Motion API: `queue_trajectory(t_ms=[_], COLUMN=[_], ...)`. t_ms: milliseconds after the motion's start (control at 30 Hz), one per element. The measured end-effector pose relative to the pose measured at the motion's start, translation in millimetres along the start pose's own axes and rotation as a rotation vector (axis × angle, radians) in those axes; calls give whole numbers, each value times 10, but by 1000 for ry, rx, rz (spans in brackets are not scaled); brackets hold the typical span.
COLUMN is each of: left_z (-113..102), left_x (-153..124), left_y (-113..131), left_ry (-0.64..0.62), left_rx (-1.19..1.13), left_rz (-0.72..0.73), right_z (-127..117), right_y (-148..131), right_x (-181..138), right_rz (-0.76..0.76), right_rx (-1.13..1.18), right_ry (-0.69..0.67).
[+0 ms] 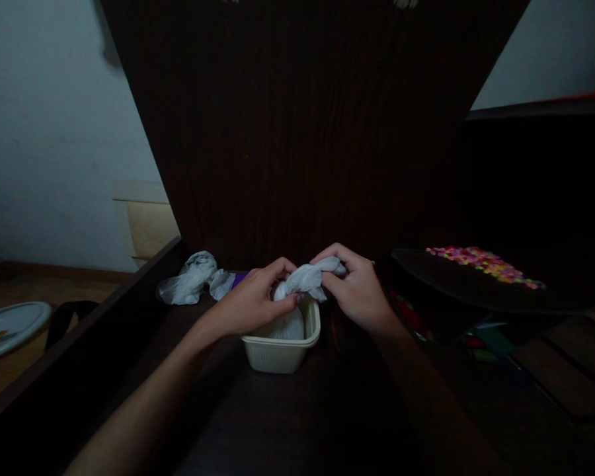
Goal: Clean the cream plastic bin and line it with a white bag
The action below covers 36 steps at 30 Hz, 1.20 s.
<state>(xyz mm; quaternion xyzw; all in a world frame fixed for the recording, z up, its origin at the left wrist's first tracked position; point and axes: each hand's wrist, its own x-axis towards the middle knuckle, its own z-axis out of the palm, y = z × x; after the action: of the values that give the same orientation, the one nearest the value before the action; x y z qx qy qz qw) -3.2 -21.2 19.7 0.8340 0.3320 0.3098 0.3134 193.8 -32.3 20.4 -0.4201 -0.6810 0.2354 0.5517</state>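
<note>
A white plastic bag (305,279), twisted into a rope-like neck, stretches between my two hands. My left hand (252,297) grips the bag's lower part with thumb and fingers. The other end is pinched in my right hand (354,284), its thumb and fingers closed on the bunched plastic. Below them stands a small cream-coloured plastic basket (277,357) with ribbed sides. The bag's fuller lower part hangs inside it; what the bag contains, if anything, cannot be made out.
Crumpled white plastic bags (193,277) lie to the left, beside something purple (238,279). A dark wooden panel (302,132) rises behind. A raised edge (104,311) borders the left side. Pink and yellow beads (486,264) lie on a dark surface at right. A white round lid-like object (14,327) sits lower left.
</note>
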Motion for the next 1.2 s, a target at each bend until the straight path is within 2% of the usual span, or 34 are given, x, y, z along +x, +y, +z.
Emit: queue_trajectory(t_ms=[233, 467, 533, 633, 700, 767, 933, 1200], left_z=[-16, -44, -53, -61, -62, -59, -41, -31], left_x=[-15, 19, 25, 26, 24, 21, 17, 4], left_y=[-1, -117, -151, -161, -147, -128, -92, -82], left_ry=[-59, -9, 17, 30, 18, 5, -16, -107], left_rx=[42, 6, -50, -145, -199, -237, -290, -380], left_rz=[-21, -45, -55, -53, -41, -35, -24, -61], right_z=[-77, -95, -124, -136, -100, -37, 84, 84], right_y=[6, 55, 64, 67, 70, 76, 73, 79], right_x=[54, 45, 24, -15, -37, -51, -47, -10], right_rz=[46, 235, 281, 373, 370, 313, 263, 248], right_rx=[21, 177, 151, 37, 1, 39, 233, 277], right_ry=[156, 121, 47, -184, -310, -342, -327, -175])
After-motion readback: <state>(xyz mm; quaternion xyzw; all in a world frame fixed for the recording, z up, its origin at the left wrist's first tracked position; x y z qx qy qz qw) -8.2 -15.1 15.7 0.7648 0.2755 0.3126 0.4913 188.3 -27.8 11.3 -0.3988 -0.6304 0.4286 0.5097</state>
